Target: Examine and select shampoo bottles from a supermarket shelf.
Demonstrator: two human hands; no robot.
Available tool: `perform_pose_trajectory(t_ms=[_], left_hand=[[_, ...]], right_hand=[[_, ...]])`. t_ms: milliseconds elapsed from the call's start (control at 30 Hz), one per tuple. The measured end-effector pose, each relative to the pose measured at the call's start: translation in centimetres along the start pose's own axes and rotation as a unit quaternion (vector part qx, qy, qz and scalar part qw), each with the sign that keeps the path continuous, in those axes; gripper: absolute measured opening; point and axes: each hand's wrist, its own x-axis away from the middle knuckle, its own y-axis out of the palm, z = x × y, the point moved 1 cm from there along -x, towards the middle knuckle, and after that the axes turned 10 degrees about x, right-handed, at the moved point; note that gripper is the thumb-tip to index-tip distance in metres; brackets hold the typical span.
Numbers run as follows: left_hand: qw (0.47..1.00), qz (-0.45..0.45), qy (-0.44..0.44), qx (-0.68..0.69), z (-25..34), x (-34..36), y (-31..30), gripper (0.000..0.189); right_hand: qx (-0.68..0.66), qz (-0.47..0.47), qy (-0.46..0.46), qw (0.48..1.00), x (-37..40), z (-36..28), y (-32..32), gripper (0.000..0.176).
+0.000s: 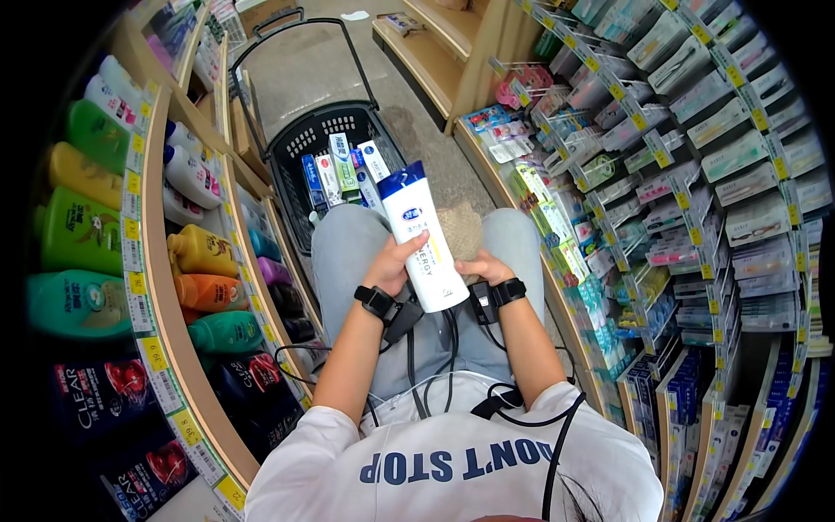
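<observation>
A white shampoo bottle (419, 237) with a blue cap is held over my lap, cap pointing away from me. My left hand (393, 264) grips its left side, thumb across the label. My right hand (483, 268) holds the right side near the bottle's base. Both wrists wear black bands with cables running back to my chest. Just beyond my knees stands a black shopping basket (306, 139) on the floor, holding several boxed toothpastes and tubes (339, 170).
On my left, wooden shelves (161, 261) carry green, yellow, orange and dark shampoo bottles with yellow price tags. On my right, racks (696, 174) hold toothbrushes and toothpaste boxes. The aisle floor runs ahead past the basket's raised handle (296, 22).
</observation>
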Motion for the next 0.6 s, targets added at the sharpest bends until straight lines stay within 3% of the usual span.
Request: perform_pose_trajectory(t_ms=[233,600], left_hand=[[0.987,0.024,0.064,-0.146,-1.4,-0.9,0.0,0.046],[0.974,0.064,0.051,-0.213,-1.9,-1.3,0.7,0.064]], right_hand=[[0.125,0.037,0.005,0.991,-0.5,-0.7,1.3,0.074],[-0.014,0.121,-0.004,0.993,-0.9,-0.4,1.3,0.064]])
